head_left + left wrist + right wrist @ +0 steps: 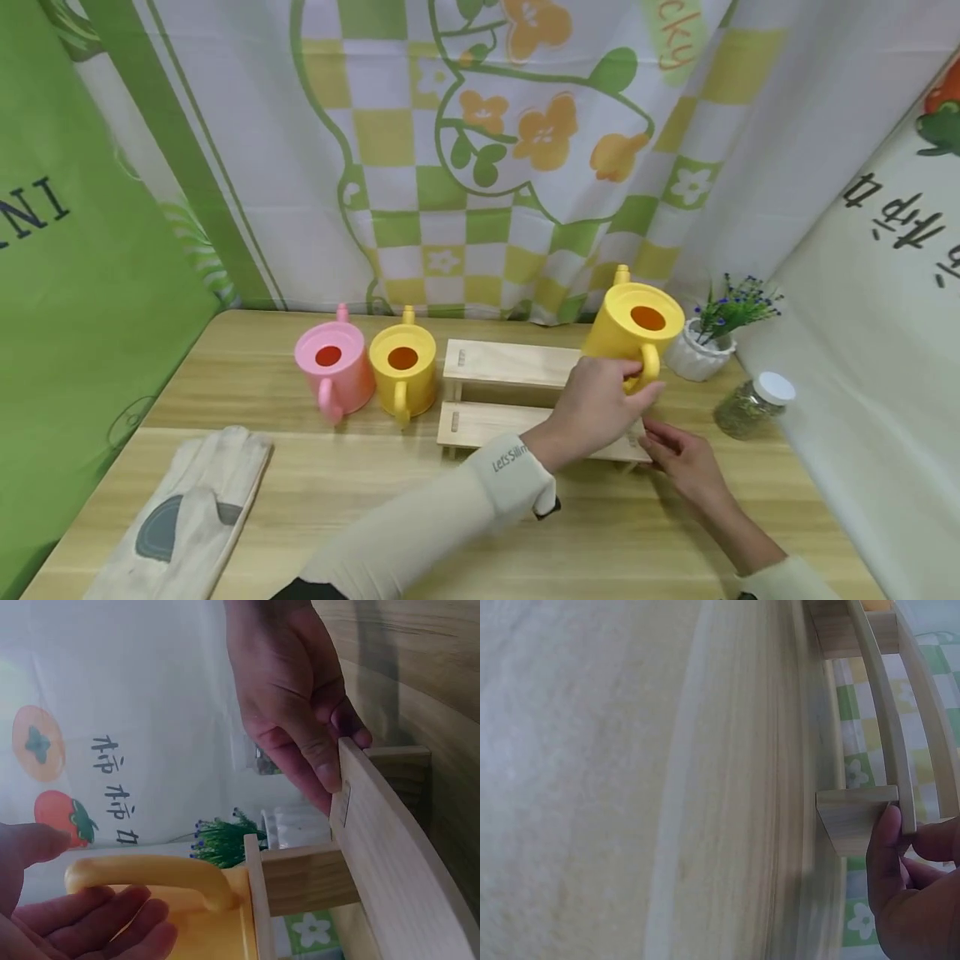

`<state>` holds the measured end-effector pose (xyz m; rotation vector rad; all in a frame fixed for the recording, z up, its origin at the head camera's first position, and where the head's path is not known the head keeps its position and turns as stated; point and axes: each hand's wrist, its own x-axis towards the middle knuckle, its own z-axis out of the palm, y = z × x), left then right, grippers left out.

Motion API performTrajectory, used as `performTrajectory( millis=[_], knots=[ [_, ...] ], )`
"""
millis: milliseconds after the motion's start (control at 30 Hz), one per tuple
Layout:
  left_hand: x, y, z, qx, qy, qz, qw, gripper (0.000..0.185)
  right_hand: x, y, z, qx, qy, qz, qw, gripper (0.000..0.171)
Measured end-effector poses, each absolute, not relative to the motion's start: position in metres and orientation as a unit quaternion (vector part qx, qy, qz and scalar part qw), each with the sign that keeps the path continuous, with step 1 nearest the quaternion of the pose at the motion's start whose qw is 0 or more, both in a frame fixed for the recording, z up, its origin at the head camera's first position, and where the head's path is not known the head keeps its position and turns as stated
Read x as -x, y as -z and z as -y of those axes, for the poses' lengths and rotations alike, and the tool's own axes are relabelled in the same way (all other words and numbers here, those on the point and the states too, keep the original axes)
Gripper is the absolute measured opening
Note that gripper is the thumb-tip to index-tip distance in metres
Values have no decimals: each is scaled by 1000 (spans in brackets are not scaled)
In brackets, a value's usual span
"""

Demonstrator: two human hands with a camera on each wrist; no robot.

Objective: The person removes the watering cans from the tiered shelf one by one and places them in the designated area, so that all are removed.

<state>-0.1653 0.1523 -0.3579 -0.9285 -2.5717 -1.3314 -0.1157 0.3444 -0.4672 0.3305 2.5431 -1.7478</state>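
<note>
A yellow watering can (pixel 611 329) stands at the right end of the upper board of a two-tier wooden shelf (pixel 517 362). My left hand (pixel 596 408) is at its handle (pixel 150 871); in the left wrist view the loosely bent fingers lie beside the handle, with the thumb spread apart from it. At the right end of the lower board (pixel 397 840), my right hand (pixel 686 458) pinches the wood between thumb and fingers, as the right wrist view also shows. Left of the shelf, another yellow watering can (pixel 412 383) and a pink watering can (pixel 348 379) stand side by side.
Behind the shelf's right end is a white pot (pixel 697 354) with a blue-flowered plant. A jar with a white lid (pixel 750 408) stands near the right edge. White gloves (pixel 198 500) lie at the table's left. Printed curtains hang behind and on both sides.
</note>
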Motion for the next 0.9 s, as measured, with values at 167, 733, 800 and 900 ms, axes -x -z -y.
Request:
performTrajectory(
  millis=[167,733,800,900],
  knots=[
    [168,361,-163,289,458,838,65,41,115,467,-347,-97,557,-825,6,44],
    [170,369,-168,231,592,772,22,21,114,469,-347,-112,597,-794,25,51],
    [171,369,-168,233,594,770,17,19,115,469,-347,-112,598,-793,27,52],
    [171,369,-169,234,595,769,14,16,116,469,-347,-108,595,-796,28,52]
  ],
)
